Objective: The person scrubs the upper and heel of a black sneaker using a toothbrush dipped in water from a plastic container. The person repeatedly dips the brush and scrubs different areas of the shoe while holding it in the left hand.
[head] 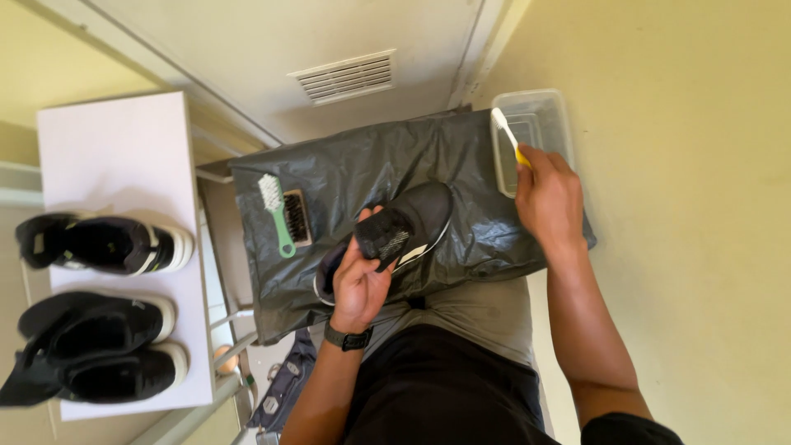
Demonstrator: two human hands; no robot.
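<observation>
While the left hand (360,284) clamps a black shoe (387,239) steady at centre on a bag-covered bench (329,177), the right hand (548,198) grips a toothbrush (504,132) over a clear tub (540,111) at two o'clock.

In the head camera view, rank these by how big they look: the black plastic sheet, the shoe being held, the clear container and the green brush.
Largest to smallest, as they appear:
1. black plastic sheet
2. shoe, held by the left hand
3. clear container, near the right hand
4. green brush

The shoe and the container look close in size.
</observation>
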